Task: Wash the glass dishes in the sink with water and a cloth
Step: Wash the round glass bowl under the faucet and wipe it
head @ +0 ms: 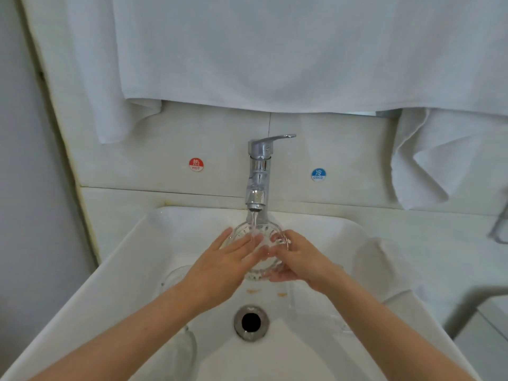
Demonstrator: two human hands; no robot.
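Note:
A clear ribbed glass dish (254,232) is held under the running tap (258,171) above the white sink (129,259). Water streams from the spout onto the dish. My right hand (299,259) grips the dish at its right rim, fingers curled under it. My left hand (225,259) lies across the dish from the left with fingers straight, touching the glass. More clear glass pieces rest in the basin: one at the left (176,273), one at the lower left (187,350), one at the right (341,323). No cloth is in either hand.
The round metal drain (251,322) sits in the basin below the hands. White towels (275,50) hang on the wall above the tap, one more at the right (423,163). Red hot (196,164) and blue cold (318,174) stickers flank the tap.

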